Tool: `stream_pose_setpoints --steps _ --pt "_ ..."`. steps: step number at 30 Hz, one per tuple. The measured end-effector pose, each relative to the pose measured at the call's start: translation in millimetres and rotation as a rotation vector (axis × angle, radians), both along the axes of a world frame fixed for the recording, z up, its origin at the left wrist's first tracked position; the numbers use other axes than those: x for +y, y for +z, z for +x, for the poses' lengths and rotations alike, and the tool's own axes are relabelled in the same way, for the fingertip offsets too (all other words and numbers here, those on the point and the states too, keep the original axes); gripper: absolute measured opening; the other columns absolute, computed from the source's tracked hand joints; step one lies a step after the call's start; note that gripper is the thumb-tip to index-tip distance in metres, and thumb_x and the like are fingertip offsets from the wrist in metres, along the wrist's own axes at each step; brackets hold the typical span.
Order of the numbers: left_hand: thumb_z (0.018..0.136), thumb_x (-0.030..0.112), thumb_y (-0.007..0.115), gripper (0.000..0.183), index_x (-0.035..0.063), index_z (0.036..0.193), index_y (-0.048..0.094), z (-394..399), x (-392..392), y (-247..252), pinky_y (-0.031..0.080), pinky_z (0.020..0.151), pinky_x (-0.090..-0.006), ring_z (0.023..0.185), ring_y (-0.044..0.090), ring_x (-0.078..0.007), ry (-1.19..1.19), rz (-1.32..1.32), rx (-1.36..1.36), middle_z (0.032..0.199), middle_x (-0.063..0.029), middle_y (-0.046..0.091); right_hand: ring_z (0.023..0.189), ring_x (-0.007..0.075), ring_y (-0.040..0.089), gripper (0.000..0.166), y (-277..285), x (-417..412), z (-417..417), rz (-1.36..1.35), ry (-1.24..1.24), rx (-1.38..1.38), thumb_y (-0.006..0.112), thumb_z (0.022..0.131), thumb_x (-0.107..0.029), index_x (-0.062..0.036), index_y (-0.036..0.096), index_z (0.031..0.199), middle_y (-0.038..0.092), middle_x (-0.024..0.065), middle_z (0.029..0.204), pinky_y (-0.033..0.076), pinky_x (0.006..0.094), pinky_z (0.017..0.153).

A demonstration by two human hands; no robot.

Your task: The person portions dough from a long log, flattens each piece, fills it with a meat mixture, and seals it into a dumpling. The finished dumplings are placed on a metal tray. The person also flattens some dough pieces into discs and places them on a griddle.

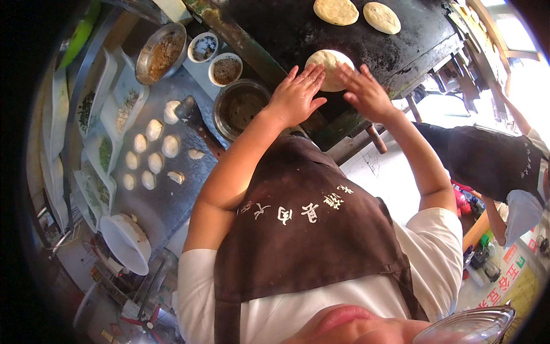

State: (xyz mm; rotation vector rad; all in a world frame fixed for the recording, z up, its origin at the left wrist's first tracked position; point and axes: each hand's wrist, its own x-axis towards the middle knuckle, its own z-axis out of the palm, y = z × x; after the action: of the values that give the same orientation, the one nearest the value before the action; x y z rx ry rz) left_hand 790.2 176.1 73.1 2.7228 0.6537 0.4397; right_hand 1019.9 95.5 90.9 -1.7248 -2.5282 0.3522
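A round, flat piece of pale dough [330,64] lies on the dark griddle [275,30] before me. My left hand [299,95] rests its fingertips on the left edge of that dough, fingers apart. Over its right edge are the fingers of my right hand [368,92], spread and slightly blurred; whether they touch the dough I cannot tell. Neither hand grips anything. Two flatbreads, one [336,11] lightly browned and the other [382,18] to its right, lie farther back on the griddle.
On the metal worktop [142,202] at left are several dough balls [170,146], a broad scraper [189,111], a metal bowl of filling [165,56], two seasoning bowls [225,69], a pot of liquid [240,107] and trays of chopped greens [104,152]. A person in an apron [485,159] stands at right.
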Motion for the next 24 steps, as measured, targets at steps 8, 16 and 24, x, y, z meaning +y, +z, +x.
stream_pose_setpoints --steps 8,16,24 --pt "0.093 0.032 0.050 0.052 0.0014 0.134 0.043 -16 -6 -3 0.020 0.108 -0.0537 0.132 0.036 -0.0304 0.167 -0.155 -0.237 0.142 -0.0162 0.039 0.139 0.0201 0.023 0.046 -10 5 0 0.012 -0.038 0.215 0.039 0.097 -0.027 -0.0167 0.035 0.142 0.028 0.0045 0.149 0.015 0.0469 0.115" --pt "0.094 0.033 0.048 0.051 0.0001 0.132 0.044 -26 -28 -12 0.018 0.109 -0.0538 0.132 0.037 -0.0322 0.270 -0.091 -0.201 0.141 -0.0168 0.041 0.139 0.0228 0.024 0.045 -14 40 -17 0.033 0.031 0.158 0.036 0.097 -0.027 -0.0109 0.038 0.140 0.032 0.0077 0.148 0.016 0.0404 0.114" --pt "0.092 0.033 0.050 0.053 0.0001 0.133 0.043 -33 -26 -10 0.017 0.109 -0.0549 0.133 0.034 -0.0320 0.276 -0.044 -0.171 0.142 -0.0162 0.039 0.136 0.0225 0.031 0.041 -14 63 -29 0.003 0.127 0.200 0.034 0.099 -0.030 -0.0122 0.045 0.135 0.040 0.0069 0.143 0.021 0.0410 0.113"
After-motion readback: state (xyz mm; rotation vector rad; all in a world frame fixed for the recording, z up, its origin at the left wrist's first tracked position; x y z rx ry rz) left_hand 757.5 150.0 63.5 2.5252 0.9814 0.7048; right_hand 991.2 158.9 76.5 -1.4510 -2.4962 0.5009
